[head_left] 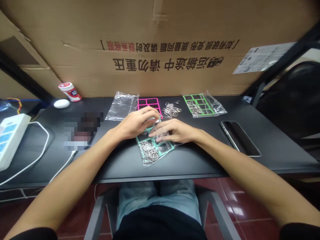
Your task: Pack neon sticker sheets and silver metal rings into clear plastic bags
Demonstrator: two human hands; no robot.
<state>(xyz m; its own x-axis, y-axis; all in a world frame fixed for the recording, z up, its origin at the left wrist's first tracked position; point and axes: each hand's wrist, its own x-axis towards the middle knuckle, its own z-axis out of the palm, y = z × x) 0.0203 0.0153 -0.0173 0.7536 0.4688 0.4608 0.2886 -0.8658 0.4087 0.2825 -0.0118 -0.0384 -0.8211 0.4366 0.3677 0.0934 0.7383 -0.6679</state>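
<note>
In front of me on the table lies a clear plastic bag (pixel 167 149) with a teal grid frame and a heap of bent metal wire pieces (pixel 149 152) inside. My left hand (pixel 140 121), a ring on one finger, curls its fingers around the top edge of this bag. From the other side, my right hand (pixel 176 130) pinches crumpled plastic in the bag's middle; its fingertips are slightly blurred. Just beyond the hands sits a pink grid frame (pixel 151 100), partly covered by my left hand. Beside it is a loose pile of metal wire pieces (pixel 171 110).
A bagged green grid frame (pixel 198 105) with metal pieces lies at the back right, a flat clear bag (pixel 122 106) at the back left. A phone (pixel 240 138) rests on the right. Leftward are a red-and-white bottle (pixel 70 92), a white oval object (pixel 61 103) and a power strip (pixel 13 140).
</note>
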